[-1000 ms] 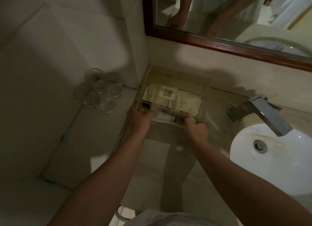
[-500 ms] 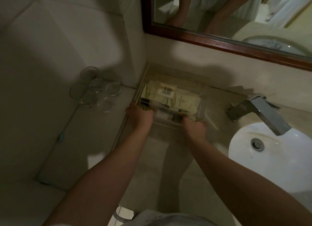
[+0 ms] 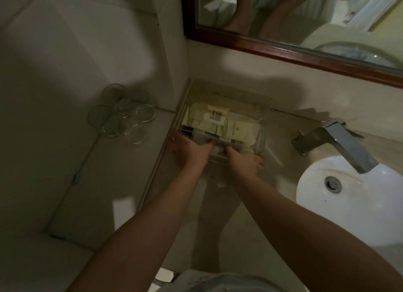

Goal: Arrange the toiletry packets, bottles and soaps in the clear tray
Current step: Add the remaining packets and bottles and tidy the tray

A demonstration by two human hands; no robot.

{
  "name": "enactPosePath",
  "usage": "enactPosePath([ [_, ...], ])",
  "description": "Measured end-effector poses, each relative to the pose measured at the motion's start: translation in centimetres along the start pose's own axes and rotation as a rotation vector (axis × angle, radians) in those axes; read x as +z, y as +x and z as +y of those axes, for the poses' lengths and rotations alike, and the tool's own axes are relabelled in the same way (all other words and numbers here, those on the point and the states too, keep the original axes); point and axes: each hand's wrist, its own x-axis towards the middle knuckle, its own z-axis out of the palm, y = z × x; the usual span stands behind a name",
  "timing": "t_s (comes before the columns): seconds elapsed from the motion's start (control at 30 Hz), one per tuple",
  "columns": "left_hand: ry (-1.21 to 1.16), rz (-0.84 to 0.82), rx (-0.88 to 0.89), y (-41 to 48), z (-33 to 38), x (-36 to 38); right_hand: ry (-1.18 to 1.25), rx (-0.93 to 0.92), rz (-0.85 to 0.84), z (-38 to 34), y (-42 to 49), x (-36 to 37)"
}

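Packets and a bottle already filled the tray; little seemed left to arrange. The left hand and right hand reached in, their fingers' grip too dim to tell.

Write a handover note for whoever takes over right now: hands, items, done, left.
Left hand: at the clear tray's near left corner, thumb among the items; grip unclear.
Right hand: at the near wall, fingertips inside; grip unclear.
Tray: on the counter by the wall. Cream packets and a small bottle lie inside, dark small items along the near wall.
Done: visible toiletries are in the tray.
Left: probably tidying the near row.
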Motion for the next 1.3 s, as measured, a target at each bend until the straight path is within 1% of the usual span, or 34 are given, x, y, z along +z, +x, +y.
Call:
enactPosePath([
  [0.17, 0.055, 0.028, -0.037, -0.3, 0.7, 0.3, 0.017, 0.098, -0.013, -0.6, 0.6, -0.1],
  [0.27, 0.036, 0.022, -0.084, -0.3, 1.1, 0.5, 0.012, 0.097, -0.038, -0.7, 0.8, -0.2],
  [0.37, -0.013, 0.036, -0.105, -0.2, 1.4, 0.4, 0.016, 0.081, -0.025, -0.5, 0.7, -0.1],
  [0.5, -0.069, 0.042, -0.095, 0.0, 1.1, 0.4, 0.001, -0.008, -0.011, 0.2, 0.4, -0.3],
  [0.57, -0.165, 0.029, -0.085, 0.2, 0.6, 0.3, 0.072, -0.024, -0.010, 1.3, 0.0, -0.8],
  [0.63, -0.286, -0.006, -0.057, 0.0, 0.0, -0.3, 0.103, -0.069, -0.004, 2.5, -0.3, -1.1],
  [0.73, -0.404, -0.089, 0.035, -0.1, -1.8, -1.3, 0.047, -0.169, 0.003, 3.5, -0.3, -1.4],
  [0.8, -0.436, -0.134, 0.093, -0.1, -2.8, -1.9, 0.024, -0.226, 0.012, 3.5, -0.4, -1.6],
  [0.87, -0.452, -0.148, 0.112, -0.1, -3.2, -1.9, 0.040, -0.265, 0.000, 3.4, -0.2, -1.9],
  [0.97, -0.390, -0.177, 0.112, -0.1, -2.7, -1.9, 0.085, -0.256, -0.015, 2.9, 0.2, -1.9],
  [1.1, -0.357, -0.110, 0.110, 0.6, -1.9, -1.2, 0.069, -0.245, -0.037, 2.2, 0.5, -1.6],
  [1.23, -0.392, -0.046, 0.057, 1.5, -1.1, -0.6, 0.087, -0.232, -0.060, 2.3, 0.8, -1.4],
  [1.3, -0.400, -0.033, 0.047, 1.7, -0.7, -0.5, 0.094, -0.257, -0.072, 2.6, 1.0, -1.4],
])
